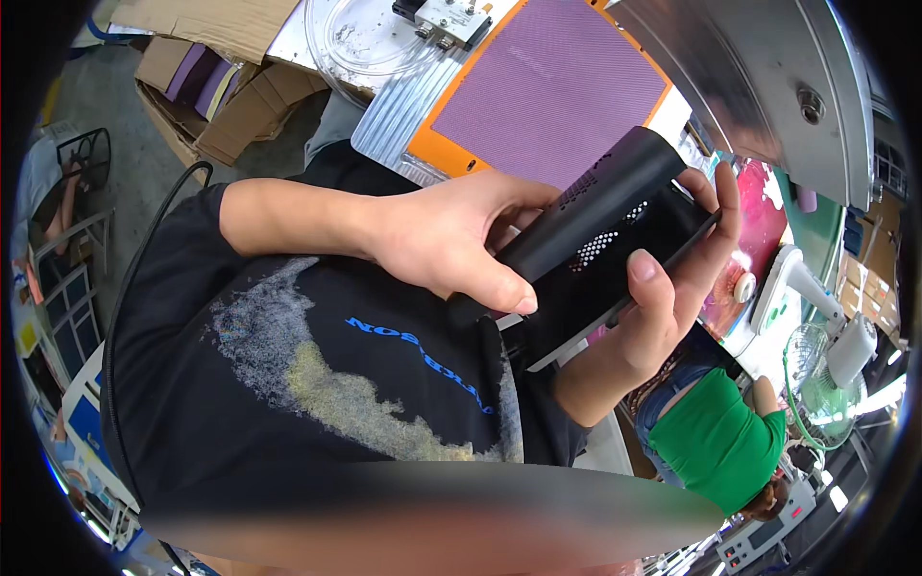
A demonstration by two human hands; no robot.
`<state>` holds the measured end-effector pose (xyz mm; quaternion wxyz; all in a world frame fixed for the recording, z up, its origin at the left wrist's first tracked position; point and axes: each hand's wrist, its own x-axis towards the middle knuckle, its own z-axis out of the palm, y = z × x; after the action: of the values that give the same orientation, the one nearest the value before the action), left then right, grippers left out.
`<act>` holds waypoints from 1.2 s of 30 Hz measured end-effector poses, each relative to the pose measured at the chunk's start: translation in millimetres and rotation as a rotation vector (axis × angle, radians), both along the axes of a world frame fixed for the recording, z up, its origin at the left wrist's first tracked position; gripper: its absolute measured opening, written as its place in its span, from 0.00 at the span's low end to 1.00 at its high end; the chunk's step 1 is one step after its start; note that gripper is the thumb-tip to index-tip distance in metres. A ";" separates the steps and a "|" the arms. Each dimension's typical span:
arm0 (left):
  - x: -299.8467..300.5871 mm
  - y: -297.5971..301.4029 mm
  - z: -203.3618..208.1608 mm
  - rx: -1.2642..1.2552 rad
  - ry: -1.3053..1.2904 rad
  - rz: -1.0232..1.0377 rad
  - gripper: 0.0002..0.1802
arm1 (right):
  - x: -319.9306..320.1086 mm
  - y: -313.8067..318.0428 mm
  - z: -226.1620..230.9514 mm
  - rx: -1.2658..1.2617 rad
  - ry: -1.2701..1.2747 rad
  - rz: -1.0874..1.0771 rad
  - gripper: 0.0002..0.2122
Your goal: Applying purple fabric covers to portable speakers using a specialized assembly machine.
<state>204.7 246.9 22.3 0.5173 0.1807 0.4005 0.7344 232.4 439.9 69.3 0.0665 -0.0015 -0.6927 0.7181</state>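
Between my hands is a black plastic housing [600, 211] with a rounded edge, a hollow inside and patches of small perforations. It is tilted close in front of my torso. My left hand [451, 240] grips its left end, the thumb along the near edge and the other fingers partly hidden behind it. On the right side, my right hand [663, 302] supports it, fingers curled round the far rim and the thumb over the open inside. Beyond the housing lies a purple textured screen in an orange frame [418, 144].
A metal fitting block with clear tubing [451, 19] sits at the back of the table. To the left is an open cardboard box [230, 115] with purple pieces. A stainless machine panel [768, 77] stands at upper right. Further right are a fan [821, 384] and a person in green [720, 437].
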 end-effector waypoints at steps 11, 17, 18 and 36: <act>-1.9 -20.1 16.4 -0.376 0.629 0.158 0.43 | -11.9 42.8 -26.5 0.350 -0.031 0.270 0.26; 3.3 -18.9 17.1 -0.062 -0.085 0.434 0.36 | -33.5 43.9 -48.2 -0.104 0.371 -0.476 0.16; -1.1 -17.0 13.9 -0.064 -0.088 0.453 0.36 | -39.9 37.9 -45.3 -0.058 0.496 -0.446 0.16; -39.6 12.2 22.5 0.726 -0.166 0.420 0.40 | -39.8 -37.0 -5.1 -0.129 0.539 -0.510 0.23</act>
<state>165.0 259.1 44.8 0.2898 0.2057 0.1009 0.9293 192.6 403.0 64.2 0.4231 0.0109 -0.5811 0.6952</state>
